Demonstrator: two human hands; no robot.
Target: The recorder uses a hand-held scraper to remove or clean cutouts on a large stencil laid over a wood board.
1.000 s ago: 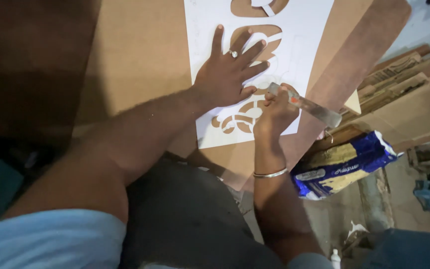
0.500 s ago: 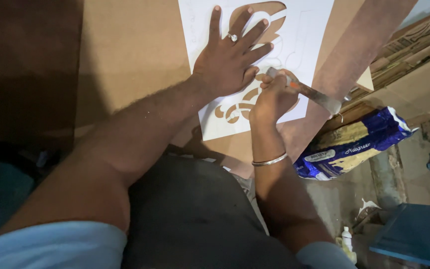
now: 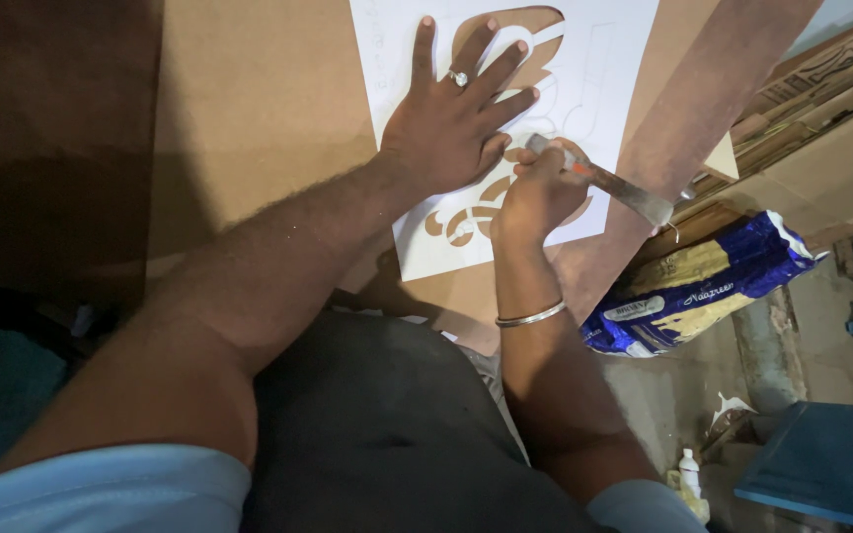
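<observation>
Pressing the white stencil flat with my open left hand; right hand grips the knife; several shapes are cut, plain sheet remains.

A matt white paper stencil lies on a smooth, dull brown board surface. The cutting tool shows bare grey metal with a faint sheen. A polished metal bangle and a shiny ring catch light. Nearby, a glossy blue-and-yellow plastic sack sits crinkled beside rough wooden offcuts.
</observation>
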